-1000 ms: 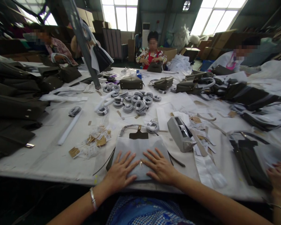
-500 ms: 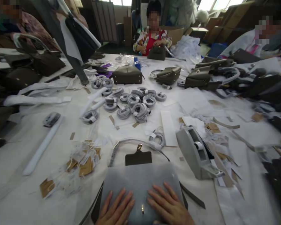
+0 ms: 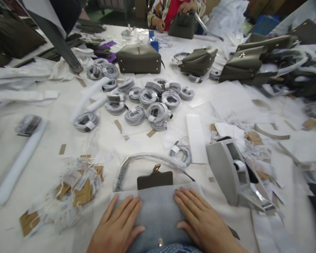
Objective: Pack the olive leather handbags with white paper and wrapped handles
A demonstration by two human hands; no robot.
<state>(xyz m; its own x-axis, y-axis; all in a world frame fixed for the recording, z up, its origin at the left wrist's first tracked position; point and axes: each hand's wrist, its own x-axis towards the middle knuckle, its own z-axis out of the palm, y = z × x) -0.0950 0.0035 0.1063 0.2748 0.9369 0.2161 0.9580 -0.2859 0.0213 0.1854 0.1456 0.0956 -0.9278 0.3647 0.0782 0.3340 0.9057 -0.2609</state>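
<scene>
The left hand [image 3: 117, 225] and right hand [image 3: 204, 221] are now resting farther up the pale sheet [image 3: 159, 207], fingertips nearing its far edge, whereas half a second ago they were flanking the gold clasp [image 3: 160, 242]. The view is pointing lower, cropping the co-worker opposite [image 3: 171, 12] to chest and arms and showing blue checked clothing [image 3: 173, 248]. Both hands' fingers are stretching out nearly straight, thumbs apart, lying flat and gripping nothing. The dark bag [image 3: 155, 181] is lying beneath the sheet, directly before the person, between paper tags [image 3: 83, 191] and a tape dispenser [image 3: 230, 172]. Any writing on the tags is proving too small to read
</scene>
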